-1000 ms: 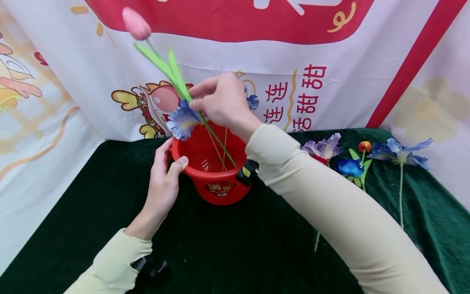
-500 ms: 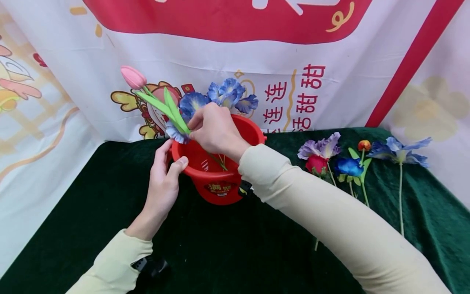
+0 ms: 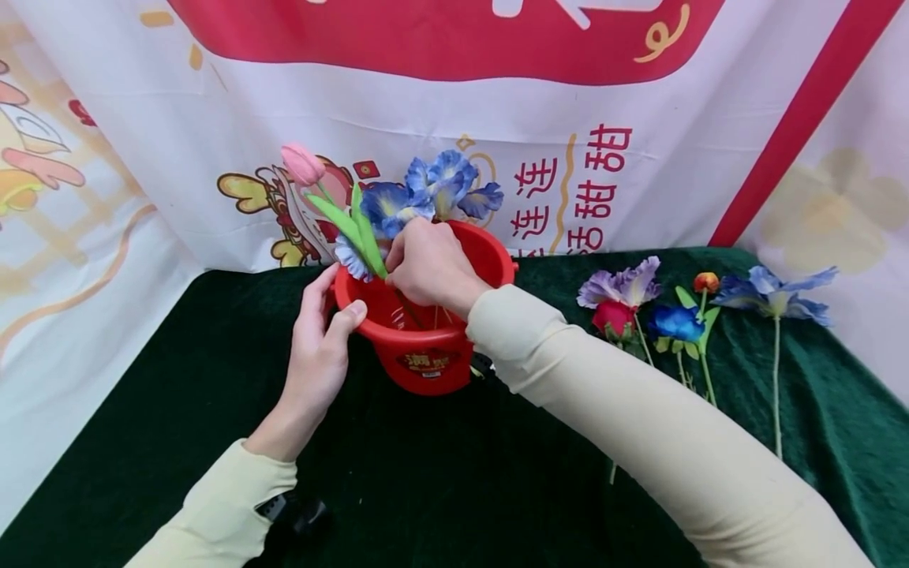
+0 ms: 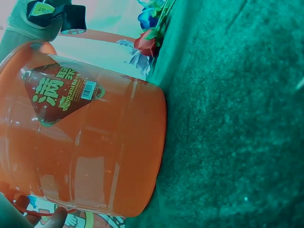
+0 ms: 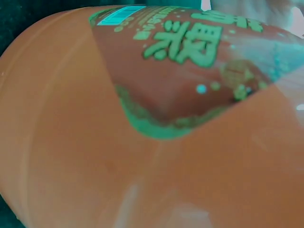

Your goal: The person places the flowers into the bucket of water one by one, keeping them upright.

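My left hand [image 3: 316, 351] grips the left rim of a red plastic bucket [image 3: 429, 379], its thumb over the edge. Above the bucket's mouth, my right hand [image 3: 436, 264] pinches the green stem of an artificial pink tulip [image 3: 303, 164]. The tulip leans left, its leaves clear of the rim and its lower stem inside. Blue irises [image 3: 447, 180] stand in the bucket behind the right hand, which partly hides them. In the left wrist view the bucket's wall [image 4: 85, 166] appears sideways, with fingers at the lower left. The bucket's label [image 5: 161, 80] fills much of the right wrist view.
On the dark green cloth [image 3: 426, 489] to the right lie several artificial flowers: a purple iris [image 3: 625, 282], a red rose [image 3: 612, 317], a blue rose [image 3: 676, 322], a small orange tulip [image 3: 705, 282] and a pale blue iris [image 3: 774, 293]. A printed white backdrop [image 3: 426, 102] hangs behind.
My right hand has come down into the bucket's mouth with the tulip, then shifted slightly right. The tulip's bloom is lower and nearer the irises. My left hand stays on the rim.
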Demonstrator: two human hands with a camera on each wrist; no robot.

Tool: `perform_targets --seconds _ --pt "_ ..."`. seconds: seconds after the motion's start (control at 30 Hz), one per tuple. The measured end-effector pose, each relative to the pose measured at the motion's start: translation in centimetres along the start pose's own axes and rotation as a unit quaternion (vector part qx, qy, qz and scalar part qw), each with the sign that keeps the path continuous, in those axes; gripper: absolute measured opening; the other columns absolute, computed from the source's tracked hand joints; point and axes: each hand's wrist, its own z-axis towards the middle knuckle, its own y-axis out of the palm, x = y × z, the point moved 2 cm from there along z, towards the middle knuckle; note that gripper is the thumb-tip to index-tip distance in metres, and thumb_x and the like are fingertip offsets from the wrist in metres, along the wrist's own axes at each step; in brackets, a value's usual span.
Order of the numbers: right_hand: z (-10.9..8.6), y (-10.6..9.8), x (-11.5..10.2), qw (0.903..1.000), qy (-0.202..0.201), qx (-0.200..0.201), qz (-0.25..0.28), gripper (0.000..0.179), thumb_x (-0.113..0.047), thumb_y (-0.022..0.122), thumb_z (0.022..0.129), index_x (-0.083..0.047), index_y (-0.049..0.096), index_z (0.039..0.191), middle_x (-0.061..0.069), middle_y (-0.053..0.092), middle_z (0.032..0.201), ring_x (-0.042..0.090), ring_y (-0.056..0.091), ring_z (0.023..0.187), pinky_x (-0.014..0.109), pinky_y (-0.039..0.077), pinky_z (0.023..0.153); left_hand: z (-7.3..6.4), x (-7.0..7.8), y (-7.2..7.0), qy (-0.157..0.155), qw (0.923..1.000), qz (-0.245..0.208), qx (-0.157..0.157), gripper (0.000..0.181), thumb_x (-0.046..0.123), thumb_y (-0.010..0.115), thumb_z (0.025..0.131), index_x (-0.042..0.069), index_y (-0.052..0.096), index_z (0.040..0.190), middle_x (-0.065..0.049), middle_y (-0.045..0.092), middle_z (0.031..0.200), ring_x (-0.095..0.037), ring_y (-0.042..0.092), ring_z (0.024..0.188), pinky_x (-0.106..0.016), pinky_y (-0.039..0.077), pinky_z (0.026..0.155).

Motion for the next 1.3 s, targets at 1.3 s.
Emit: perform_targets --seconds 1.3 --pt "-11.5 -7.9 13.3 0.944 -0.032 0.19 0.268 0.03 -0.026 0.078 0.098 -0.011 0.075 0.124 -0.006 0.081 0.102 0.012 0.079 0.088 0.023 0.064 0.079 0.0 -0.1 0.0 0.005 1.0 -0.002 0.001 0.062 0.024 0.048 0.11 0.02 0.026 0.167 0.003 0.039 0.166 -0.02 0.043 0.148 -0.008 0.049 0.103"
